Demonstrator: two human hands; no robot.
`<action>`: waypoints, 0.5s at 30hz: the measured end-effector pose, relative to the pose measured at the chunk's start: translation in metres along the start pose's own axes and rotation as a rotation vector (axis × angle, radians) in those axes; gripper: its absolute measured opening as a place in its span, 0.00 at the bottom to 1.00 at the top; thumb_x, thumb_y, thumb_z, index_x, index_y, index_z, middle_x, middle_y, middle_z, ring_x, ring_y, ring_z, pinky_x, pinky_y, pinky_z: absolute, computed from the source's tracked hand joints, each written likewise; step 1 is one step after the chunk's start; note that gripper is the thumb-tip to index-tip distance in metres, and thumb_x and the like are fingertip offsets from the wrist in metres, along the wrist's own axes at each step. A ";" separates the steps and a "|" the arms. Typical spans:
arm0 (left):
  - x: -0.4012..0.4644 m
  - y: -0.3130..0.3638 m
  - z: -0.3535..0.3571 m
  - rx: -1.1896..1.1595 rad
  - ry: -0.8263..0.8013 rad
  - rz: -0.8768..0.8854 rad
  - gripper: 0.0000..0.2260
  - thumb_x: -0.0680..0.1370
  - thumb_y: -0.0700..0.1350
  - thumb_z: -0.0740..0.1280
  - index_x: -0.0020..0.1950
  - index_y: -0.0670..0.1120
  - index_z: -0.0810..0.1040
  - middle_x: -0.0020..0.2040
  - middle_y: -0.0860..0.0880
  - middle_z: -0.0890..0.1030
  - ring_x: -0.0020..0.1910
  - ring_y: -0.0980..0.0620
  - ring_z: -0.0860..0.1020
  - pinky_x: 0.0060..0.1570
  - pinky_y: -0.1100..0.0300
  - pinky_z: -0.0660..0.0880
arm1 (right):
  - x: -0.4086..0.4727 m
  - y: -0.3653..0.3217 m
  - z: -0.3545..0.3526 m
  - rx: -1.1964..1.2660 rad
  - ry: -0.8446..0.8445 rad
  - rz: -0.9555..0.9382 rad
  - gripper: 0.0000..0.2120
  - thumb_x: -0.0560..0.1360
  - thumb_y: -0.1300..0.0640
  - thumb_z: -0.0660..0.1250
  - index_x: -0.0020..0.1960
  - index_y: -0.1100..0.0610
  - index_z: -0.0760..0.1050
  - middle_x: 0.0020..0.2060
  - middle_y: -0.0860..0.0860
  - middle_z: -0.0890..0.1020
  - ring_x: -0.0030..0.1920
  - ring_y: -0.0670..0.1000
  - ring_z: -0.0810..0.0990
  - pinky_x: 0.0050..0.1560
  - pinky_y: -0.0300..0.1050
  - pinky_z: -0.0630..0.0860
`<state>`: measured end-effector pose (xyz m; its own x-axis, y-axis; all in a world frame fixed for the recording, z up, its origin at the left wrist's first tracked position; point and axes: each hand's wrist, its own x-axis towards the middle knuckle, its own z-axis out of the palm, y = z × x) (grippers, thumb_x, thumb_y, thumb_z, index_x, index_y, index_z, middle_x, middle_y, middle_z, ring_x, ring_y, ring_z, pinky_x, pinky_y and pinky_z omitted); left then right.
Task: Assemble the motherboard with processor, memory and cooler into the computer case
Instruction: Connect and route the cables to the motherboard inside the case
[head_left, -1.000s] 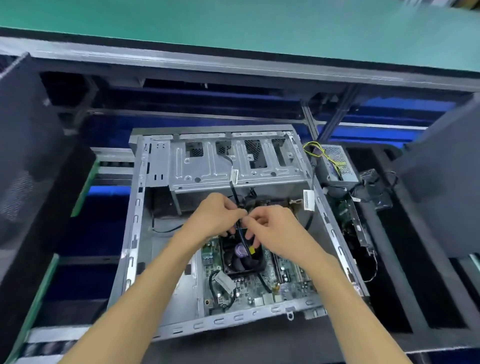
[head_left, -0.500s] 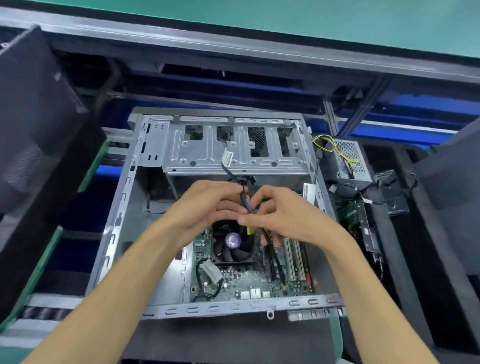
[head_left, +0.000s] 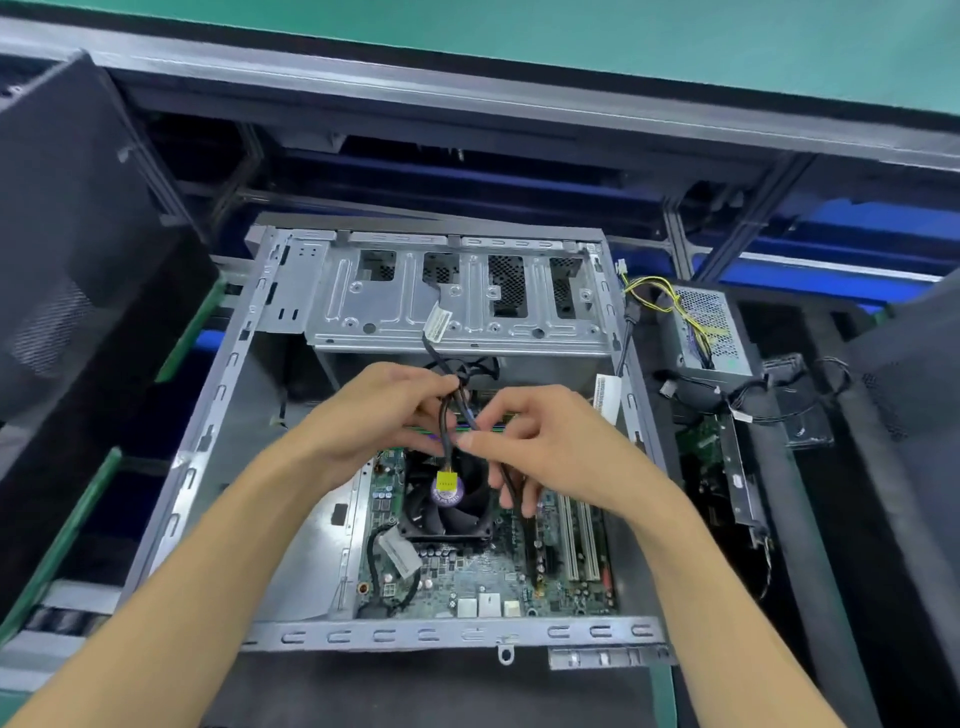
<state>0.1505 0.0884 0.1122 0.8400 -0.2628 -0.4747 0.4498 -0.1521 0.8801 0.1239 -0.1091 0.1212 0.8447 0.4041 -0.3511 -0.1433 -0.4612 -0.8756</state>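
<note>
An open grey computer case lies flat with its drive cage at the far end. The green motherboard sits inside, carrying a black cooler fan and white memory slots. Above the fan, my left hand pinches a bundle of black cables. A yellow connector hangs from one cable over the fan hub. My right hand pinches the same cables from the right, and another black strand runs down past its fingers.
A power supply with yellow wires lies right of the case, beside a loose circuit board and black cables. Dark foam panels stand at far left and far right. A green surface runs across the back.
Both hands stay above the fan working the cables. The yellow connector now hangs free below my fingers. The camera has shifted slightly.
</note>
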 end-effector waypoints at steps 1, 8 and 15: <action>0.000 0.000 -0.001 -0.022 -0.031 -0.019 0.13 0.81 0.46 0.65 0.53 0.37 0.83 0.38 0.42 0.82 0.39 0.47 0.82 0.41 0.55 0.80 | 0.000 0.000 0.000 0.009 -0.016 0.010 0.12 0.78 0.45 0.70 0.49 0.54 0.78 0.32 0.53 0.85 0.30 0.61 0.84 0.30 0.51 0.82; -0.001 0.002 -0.001 -0.184 -0.043 -0.033 0.09 0.79 0.37 0.67 0.56 0.33 0.80 0.50 0.38 0.82 0.44 0.45 0.84 0.40 0.56 0.82 | 0.005 0.002 0.010 -0.081 0.009 0.063 0.12 0.80 0.38 0.62 0.52 0.47 0.71 0.34 0.51 0.86 0.26 0.54 0.83 0.31 0.42 0.78; 0.004 -0.007 -0.002 0.652 0.420 0.260 0.07 0.77 0.48 0.71 0.40 0.49 0.84 0.32 0.54 0.83 0.34 0.55 0.81 0.41 0.57 0.79 | 0.005 0.001 0.011 -0.256 0.043 0.037 0.14 0.80 0.41 0.65 0.43 0.51 0.78 0.30 0.49 0.82 0.22 0.45 0.76 0.26 0.33 0.69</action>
<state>0.1510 0.0901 0.1037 0.9951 -0.0066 -0.0985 0.0665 -0.6930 0.7179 0.1226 -0.0987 0.1147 0.8634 0.3513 -0.3621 -0.0444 -0.6620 -0.7482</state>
